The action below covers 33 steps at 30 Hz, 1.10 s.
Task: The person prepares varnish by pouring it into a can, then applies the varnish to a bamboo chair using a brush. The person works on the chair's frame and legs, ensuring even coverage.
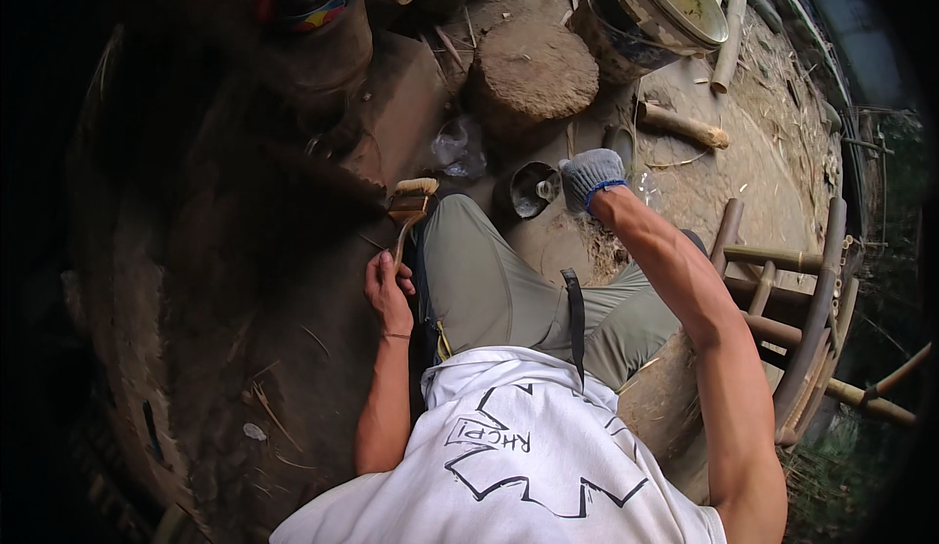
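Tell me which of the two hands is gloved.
The right hand: it wears a grey knit glove with a blue edge, while the left hand is bare and holds a wooden-handled brush.

One short row of black letters (501, 437) (small capitals, no more) stands on the white shirt's (543, 456) front.

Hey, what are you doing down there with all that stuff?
A person in a white shirt is down low with knees apart. The left hand grips a wooden-handled brush beside the left knee, away from the dark tin. The right hand, in a grey glove, is next to that tin. Something shiny shows at its opening, but I can't tell whether the glove holds it. A round stump stands just beyond.
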Tool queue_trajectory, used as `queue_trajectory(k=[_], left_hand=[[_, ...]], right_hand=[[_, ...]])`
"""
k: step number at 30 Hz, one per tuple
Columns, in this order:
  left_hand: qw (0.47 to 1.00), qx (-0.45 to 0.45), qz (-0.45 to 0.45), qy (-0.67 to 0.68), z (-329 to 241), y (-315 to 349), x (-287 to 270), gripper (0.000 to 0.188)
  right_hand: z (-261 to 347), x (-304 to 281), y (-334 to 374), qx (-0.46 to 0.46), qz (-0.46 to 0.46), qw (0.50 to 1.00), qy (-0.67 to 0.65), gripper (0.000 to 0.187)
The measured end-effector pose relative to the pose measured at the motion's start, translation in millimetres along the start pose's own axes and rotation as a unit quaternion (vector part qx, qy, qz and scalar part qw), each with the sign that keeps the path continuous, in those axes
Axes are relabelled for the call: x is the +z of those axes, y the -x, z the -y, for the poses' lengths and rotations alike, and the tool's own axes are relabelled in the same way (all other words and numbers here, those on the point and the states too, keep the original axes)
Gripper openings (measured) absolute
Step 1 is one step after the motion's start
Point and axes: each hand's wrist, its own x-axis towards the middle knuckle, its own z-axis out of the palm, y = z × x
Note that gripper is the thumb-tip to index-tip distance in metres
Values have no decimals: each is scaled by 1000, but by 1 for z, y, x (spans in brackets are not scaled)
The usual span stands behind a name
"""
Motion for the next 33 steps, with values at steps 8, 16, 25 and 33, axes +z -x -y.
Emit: queue_trajectory(k=[8,16,25,33], left_hand=[[997,31,65,-12,-9,-29,11,29],[990,41,125,-55,-11,-99,67,30],[990,-17,127,-59,-2,-142,82,30],[877,67,39,-474,6,-153,109,43]], right_hand=[[42,-30,-14,28,53,997,53,28],[41,-13,-29,65,95,989,90,34],[38,-14,-18,47,120,992,5,37],[7,-32,-1,-65,141,983,-97,54]])
